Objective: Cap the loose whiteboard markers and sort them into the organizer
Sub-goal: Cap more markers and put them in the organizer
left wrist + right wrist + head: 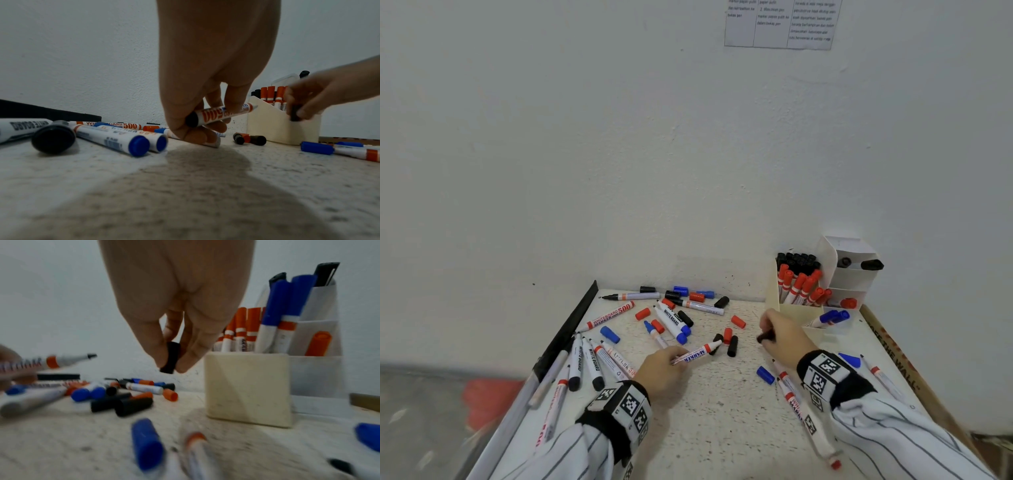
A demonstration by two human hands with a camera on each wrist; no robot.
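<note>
My left hand (pixel 671 359) grips an uncapped whiteboard marker (pixel 698 353) with an orange band, its black tip pointing right above the table; the same marker (pixel 222 113) shows between my left fingers (pixel 234 104) in the left wrist view. My right hand (pixel 774 334) pinches a black cap (pixel 764 337) just in front of the organizer; this cap (pixel 171 357) hangs from my right fingertips (pixel 158 356) above the table. The cream organizer (pixel 796 310) stands at the back right with black, red and blue capped markers upright in it.
Several loose caps and uncapped markers lie scattered over the table (pixel 722 411), with a cluster of black caps (pixel 732 344) between my hands. More markers lie at the left edge (pixel 585 363) and under my right wrist (pixel 794 401). A cardboard edge (pixel 900 363) borders the right.
</note>
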